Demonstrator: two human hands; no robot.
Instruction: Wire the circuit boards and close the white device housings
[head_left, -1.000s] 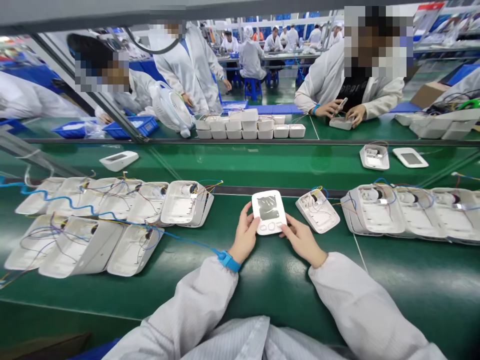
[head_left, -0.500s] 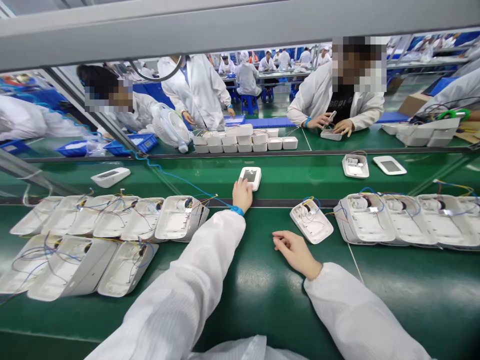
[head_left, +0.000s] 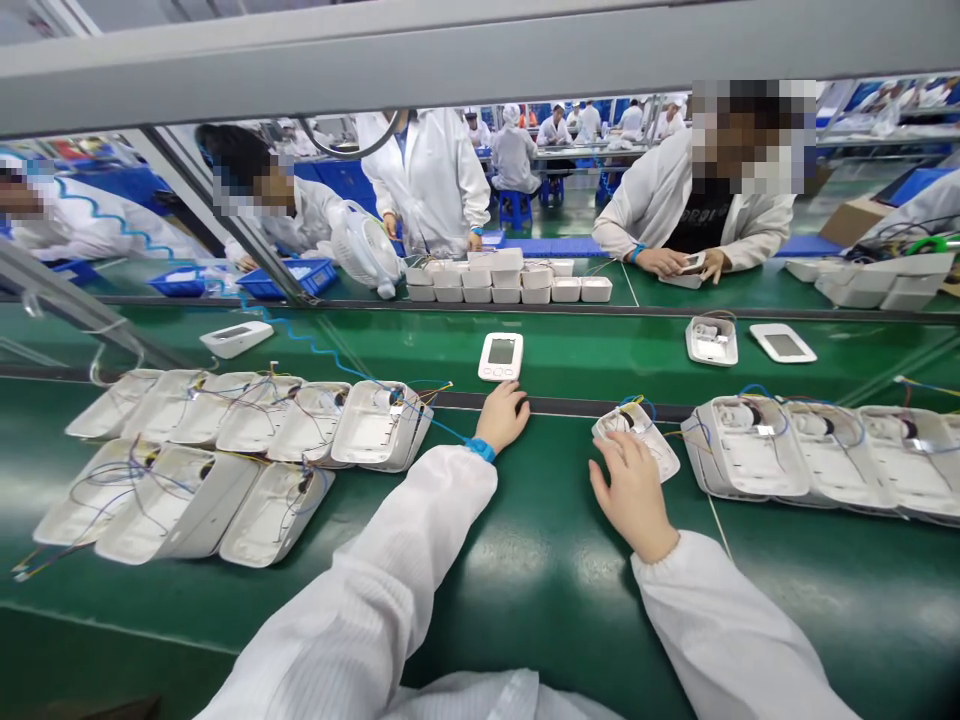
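Front-row casings (head_left: 165,505), three, left of the display unit (head_left: 501,357). Display unit, one, face up on green strip (head_left: 592,355). Worker's left hand (head_left: 503,418), one, just nearside of it; grip empty, loosely bent. Right hand (head_left: 634,490), one, right of it; grip spread over wired casing (head_left: 661,455), one; contact unclear.

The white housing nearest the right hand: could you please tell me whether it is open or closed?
Open: the white housing shows its hollow inside and wires, though the right hand partly hides it.
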